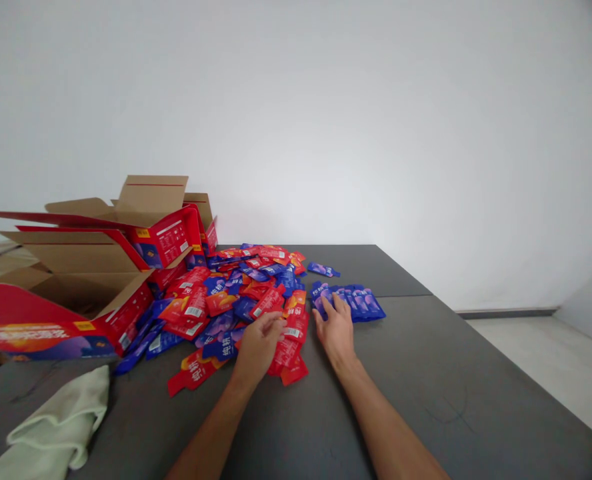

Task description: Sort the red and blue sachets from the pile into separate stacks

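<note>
A heap of red and blue sachets (236,293) lies spread over the dark grey table (426,373). My left hand (259,343) rests on the heap's near edge, fingers curled onto a red sachet (291,337). My right hand (335,327) lies flat with fingers spread, its fingertips on the left end of a tidy row of blue sachets (359,301). One lone blue sachet (323,269) sits apart behind that row.
Open red cardboard boxes (76,287) with raised flaps crowd the table's left side. A pale green cloth (56,430) lies at the near left corner. A white wall stands behind; the table's right edge drops to a light floor (551,360).
</note>
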The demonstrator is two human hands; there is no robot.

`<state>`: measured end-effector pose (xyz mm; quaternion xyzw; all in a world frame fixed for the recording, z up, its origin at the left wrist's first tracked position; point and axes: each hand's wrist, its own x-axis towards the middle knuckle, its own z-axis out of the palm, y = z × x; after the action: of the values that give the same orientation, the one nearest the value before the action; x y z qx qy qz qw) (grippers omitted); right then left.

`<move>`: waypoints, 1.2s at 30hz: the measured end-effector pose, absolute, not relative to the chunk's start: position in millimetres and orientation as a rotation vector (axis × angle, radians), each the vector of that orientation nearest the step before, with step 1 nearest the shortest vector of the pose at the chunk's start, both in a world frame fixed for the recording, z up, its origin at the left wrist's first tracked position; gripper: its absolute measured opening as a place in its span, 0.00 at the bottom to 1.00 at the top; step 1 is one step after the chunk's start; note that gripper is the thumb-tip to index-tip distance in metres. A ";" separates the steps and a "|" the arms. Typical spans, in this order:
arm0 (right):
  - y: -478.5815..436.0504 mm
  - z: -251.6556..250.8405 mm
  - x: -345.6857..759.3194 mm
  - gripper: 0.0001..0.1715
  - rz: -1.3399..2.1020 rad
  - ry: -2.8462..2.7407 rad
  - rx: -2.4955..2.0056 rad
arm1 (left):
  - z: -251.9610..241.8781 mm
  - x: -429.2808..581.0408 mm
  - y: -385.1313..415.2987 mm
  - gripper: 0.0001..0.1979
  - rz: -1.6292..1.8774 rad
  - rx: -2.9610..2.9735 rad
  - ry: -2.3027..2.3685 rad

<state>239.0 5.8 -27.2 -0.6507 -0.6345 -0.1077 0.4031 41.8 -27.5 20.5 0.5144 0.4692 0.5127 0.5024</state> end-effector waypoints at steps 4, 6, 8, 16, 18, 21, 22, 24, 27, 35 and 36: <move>6.4 -30.2 242.6 0.20 -0.248 -1.659 -1.800 | 17.9 41.8 -27.5 0.13 1.229 1.329 1.144; 3.7 -28.9 243.3 0.21 -0.229 -1.674 -1.883 | 16.2 41.1 -27.1 0.13 1.231 1.372 1.156; 0.1 -25.9 243.0 0.22 -0.215 -1.680 -1.959 | 15.0 40.2 -26.9 0.13 1.225 1.406 1.166; -12.7 -14.3 233.2 0.27 -0.211 -1.730 -2.123 | 15.8 38.0 -28.4 0.13 1.171 1.516 1.217; -13.0 -15.6 235.5 0.28 -0.191 -1.752 -2.158 | 16.0 37.6 -28.5 0.13 1.163 1.538 1.231; -11.6 -20.0 242.5 0.32 -0.166 -1.798 -2.199 | 15.9 37.2 -28.3 0.13 1.147 1.575 1.243; -11.1 -21.5 244.8 0.34 -0.159 -1.816 -2.210 | 15.9 37.1 -28.2 0.13 1.141 1.587 1.247; -10.4 -23.7 248.3 0.37 -0.155 -1.846 -2.221 | 15.9 36.6 -28.0 0.13 1.132 1.614 1.262; -9.9 -24.3 249.5 0.34 -0.184 -1.838 -2.224 | 16.5 35.5 -28.1 0.14 1.117 1.677 1.295; -10.6 -21.1 244.6 0.26 -0.219 -1.773 -2.207 | 23.4 27.6 -27.4 0.13 1.136 1.819 1.451; -11.1 -20.5 243.9 0.27 -0.222 -1.765 -2.202 | 24.7 25.3 -26.6 0.13 1.138 1.822 1.481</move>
<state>243.9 -11.1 -20.5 -0.7685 -0.6160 -0.0776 0.1549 25.3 -26.6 24.7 0.6736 0.5477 0.4209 0.2630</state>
